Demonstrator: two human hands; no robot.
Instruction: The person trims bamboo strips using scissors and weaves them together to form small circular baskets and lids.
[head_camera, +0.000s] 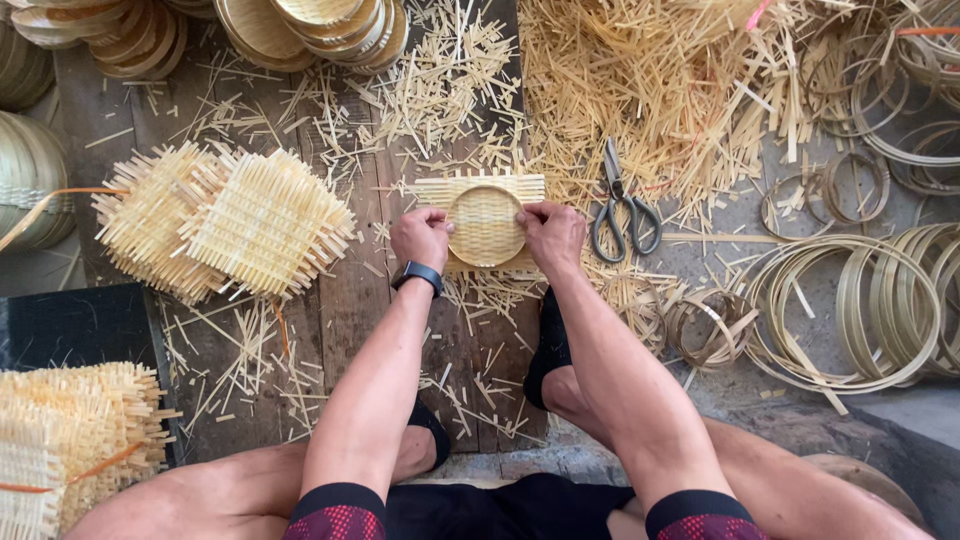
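Note:
A square woven bamboo mat (480, 186) lies on the wooden board in front of me, with a round bamboo ring (485, 226) pressed on its middle. My left hand (421, 238) grips the ring's left rim, and a dark watch sits on that wrist. My right hand (552, 236) pinches the ring's right rim. Both hands hold the ring and mat together against the board.
Grey scissors (622, 205) lie just right of my right hand. Stacked woven mats (225, 220) sit at left, more at lower left (70, 440). Finished round baskets (310, 30) stand at top. Bamboo hoops (860, 300) and loose strips (650, 90) cover the right.

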